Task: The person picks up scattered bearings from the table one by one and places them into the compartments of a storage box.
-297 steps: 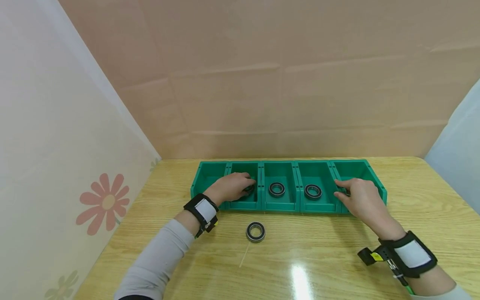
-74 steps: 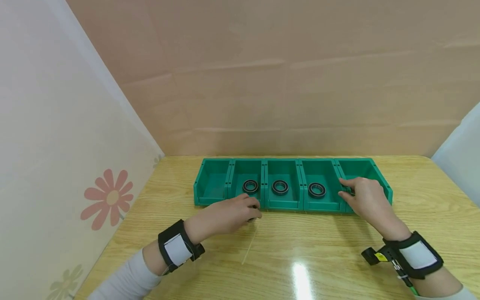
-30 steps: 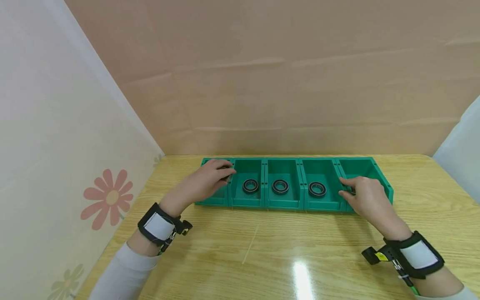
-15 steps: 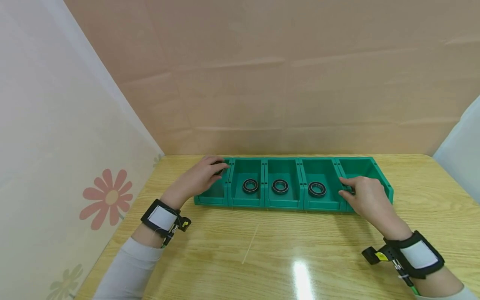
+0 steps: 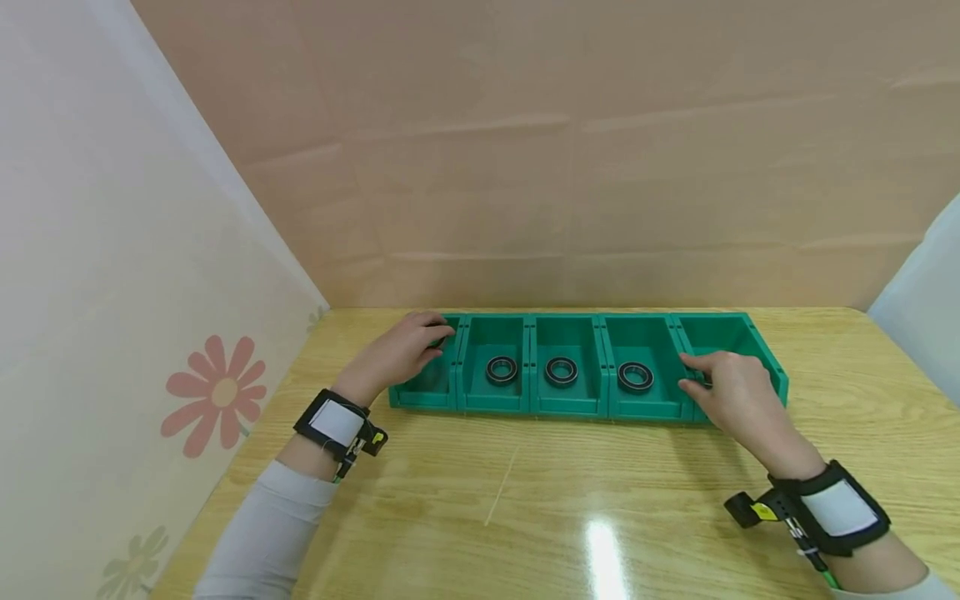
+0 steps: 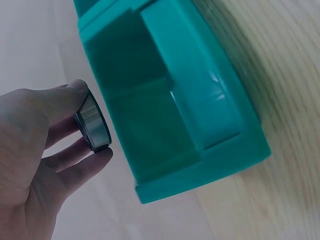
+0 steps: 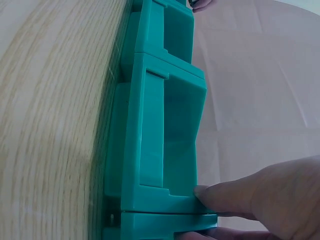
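Note:
My left hand [image 5: 405,350] pinches a ball bearing [image 6: 95,122] between thumb and fingers, over the leftmost compartment of a row of green plastic bins [image 5: 567,410]. In the left wrist view the bearing stands on edge, apart from the bin wall [image 6: 202,90]. My right hand [image 5: 738,400] grips the wall between the two rightmost bins, thumb on one side and fingers on the other, as the right wrist view shows. Single bearings lie flat in the second bin [image 5: 502,370], the middle bin [image 5: 561,372] and the fourth bin [image 5: 635,377]. Something dark in the rightmost bin is mostly hidden by my right hand.
The bins stand side by side at the back of a wood-grain table [image 5: 540,500], close to a tan paper backdrop [image 5: 570,183]. A pale panel with a printed flower [image 5: 223,392] rises at the left. Another pale panel [image 5: 922,292] stands at the right.
The bearing that lay on the table in front of the bins is now in my left hand. That hand has moved back and left to the leftmost bin. My right hand stays put.

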Demonstrator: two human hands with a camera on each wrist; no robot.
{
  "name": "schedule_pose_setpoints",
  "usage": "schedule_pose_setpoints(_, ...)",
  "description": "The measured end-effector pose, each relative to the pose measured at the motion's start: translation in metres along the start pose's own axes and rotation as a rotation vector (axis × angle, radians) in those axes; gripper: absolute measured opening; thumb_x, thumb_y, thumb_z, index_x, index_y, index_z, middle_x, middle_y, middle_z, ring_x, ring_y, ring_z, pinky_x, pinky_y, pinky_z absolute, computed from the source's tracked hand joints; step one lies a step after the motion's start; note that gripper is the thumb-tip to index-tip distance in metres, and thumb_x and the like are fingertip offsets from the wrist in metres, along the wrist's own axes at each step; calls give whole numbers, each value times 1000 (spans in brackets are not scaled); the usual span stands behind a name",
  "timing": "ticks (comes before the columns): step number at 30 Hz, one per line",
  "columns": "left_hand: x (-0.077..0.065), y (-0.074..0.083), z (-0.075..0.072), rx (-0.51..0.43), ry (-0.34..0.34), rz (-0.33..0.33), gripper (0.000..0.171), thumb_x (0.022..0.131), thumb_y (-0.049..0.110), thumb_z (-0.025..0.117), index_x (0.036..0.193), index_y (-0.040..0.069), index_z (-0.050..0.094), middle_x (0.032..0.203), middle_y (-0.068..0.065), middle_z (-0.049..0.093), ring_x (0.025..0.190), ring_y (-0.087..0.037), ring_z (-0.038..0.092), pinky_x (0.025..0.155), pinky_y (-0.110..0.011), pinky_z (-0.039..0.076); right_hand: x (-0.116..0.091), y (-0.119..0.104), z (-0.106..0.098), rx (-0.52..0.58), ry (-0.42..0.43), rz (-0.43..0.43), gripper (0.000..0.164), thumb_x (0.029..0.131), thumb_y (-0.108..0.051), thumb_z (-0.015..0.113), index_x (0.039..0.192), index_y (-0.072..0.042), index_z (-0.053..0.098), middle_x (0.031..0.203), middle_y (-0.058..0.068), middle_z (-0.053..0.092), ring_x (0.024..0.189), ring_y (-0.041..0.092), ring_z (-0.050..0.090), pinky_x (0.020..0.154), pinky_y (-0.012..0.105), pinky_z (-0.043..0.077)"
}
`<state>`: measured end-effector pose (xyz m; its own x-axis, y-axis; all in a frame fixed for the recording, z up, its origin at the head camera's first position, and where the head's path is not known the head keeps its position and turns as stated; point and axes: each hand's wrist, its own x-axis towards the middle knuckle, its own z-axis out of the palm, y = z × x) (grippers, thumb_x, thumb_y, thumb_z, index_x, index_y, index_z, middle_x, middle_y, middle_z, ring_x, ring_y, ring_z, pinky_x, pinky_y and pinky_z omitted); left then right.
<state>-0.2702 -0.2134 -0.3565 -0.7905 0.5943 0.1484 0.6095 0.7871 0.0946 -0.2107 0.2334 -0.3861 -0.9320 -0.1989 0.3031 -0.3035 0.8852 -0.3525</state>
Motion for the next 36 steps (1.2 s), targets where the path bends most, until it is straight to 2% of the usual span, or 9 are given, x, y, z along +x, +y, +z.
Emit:
schedule_pose_setpoints(7,4,-6,9,9,-11,-10,38,93,8,68,130,1,63,130,-18,61,122,-34,58,103,-45,50,0,0,-1,1,-13,5,41,87,-9,74,123,9,65,50,1,45,36,13,29,38,23,23)
schedule_pose_setpoints(24,9,-12,28,33,-105,-82,42,96,12,66,137,4,59,137,-16,58,128,-33,55,107,-43,48,0,0,0,1,-9,7,41,87,-9,74,123,9,65,50,1,45,36,13,30,38,24,24)
schedule_pose_setpoints(36,9,-14,38,37,-121,-73,39,95,12,66,133,3,62,132,-16,61,123,-30,59,103,-41,51,1,1,1,0,-4,4,41,86,-9,74,122,9,65,49,0,44,36,13,30,38,24,24)
